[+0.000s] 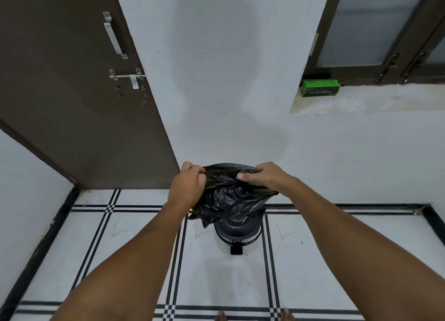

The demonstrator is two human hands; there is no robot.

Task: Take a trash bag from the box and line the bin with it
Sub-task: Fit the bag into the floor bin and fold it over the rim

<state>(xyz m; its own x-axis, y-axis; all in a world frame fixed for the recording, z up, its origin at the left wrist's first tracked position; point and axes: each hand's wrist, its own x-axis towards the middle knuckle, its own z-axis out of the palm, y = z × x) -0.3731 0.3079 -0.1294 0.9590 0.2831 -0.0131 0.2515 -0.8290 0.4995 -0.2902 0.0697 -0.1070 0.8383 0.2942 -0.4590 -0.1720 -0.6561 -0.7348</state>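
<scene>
- The floor [134,255] is white tile with thin black double lines that cross each other, and a black strip runs along its edges where it meets the walls.
- The wall [216,67] at the far edge of the floor is plain white.
- A big brown door [60,91] stands at the far left corner of the floor, with a silver handle [115,36] and a silver bolt [128,77] on it.
- A dark window frame [385,31] with cloudy glass sits high on the right, above a pale ledge [375,99].
- Two bare arms reach out from the bottom of the view and come together in the middle.
- The black trash bag [231,195] is up in the air between both hands, crumpled and hanging down, right over the bin.
- The bin [237,231] is small, round and dark, with its lid on, and it stands on the floor near the far wall, just under the bag. The bag hides its top part.
- The left hand [186,188] has a tight grip on the left part of the bag's top edge.
- The right hand [262,176] has a tight grip on the right part of the bag's top edge, with the thumb on the near side.
- The green box [320,88] lies on the left end of the window ledge, well apart from the bag and the bin.
- Some toes [221,317] peek in at the near edge of the floor.
</scene>
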